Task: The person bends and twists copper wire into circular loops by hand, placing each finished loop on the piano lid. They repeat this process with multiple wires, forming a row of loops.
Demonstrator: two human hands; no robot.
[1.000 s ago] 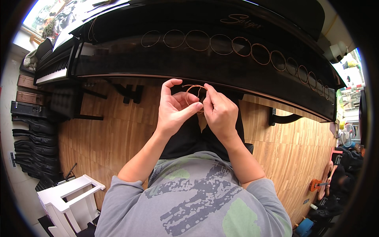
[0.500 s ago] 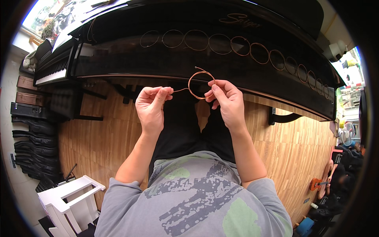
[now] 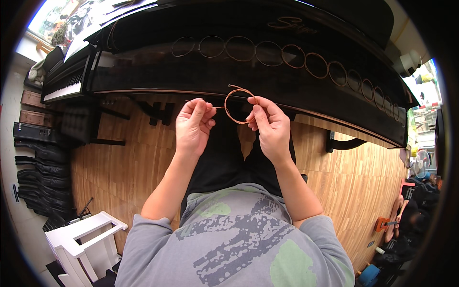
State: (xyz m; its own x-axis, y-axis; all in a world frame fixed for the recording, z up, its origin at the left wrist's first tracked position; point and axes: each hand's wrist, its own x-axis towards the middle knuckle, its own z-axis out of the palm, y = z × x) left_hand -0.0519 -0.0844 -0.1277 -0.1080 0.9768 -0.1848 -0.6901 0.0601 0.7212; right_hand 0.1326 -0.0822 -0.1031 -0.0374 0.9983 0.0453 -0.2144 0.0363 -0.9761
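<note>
A thin copper-coloured wound string, bent into a round coil (image 3: 226, 102), is held up in front of my lap between both hands. My right hand (image 3: 271, 129) pinches the coil's right side between thumb and fingers. On the other side, my left hand (image 3: 192, 129) grips the straight end of the string that leads off the coil, thumb pressed against the fingers. The other end, with a small tip, sticks out loose above the coil. Beyond my hands, similar coils (image 3: 304, 62) lie in a curved row on the black glossy piano (image 3: 158, 74).
A black padded bench (image 3: 79, 119) stands at the left, below a keyboard (image 3: 64, 92). Black cases (image 3: 43, 179) line the left wall. A white wooden stand (image 3: 71, 237) is at lower left. At the right edge, someone sits by a small orange guitar (image 3: 382, 223).
My left hand has moved right, closer to the coil, and less straight string shows between them. My right hand and the coil have shifted slightly left.
</note>
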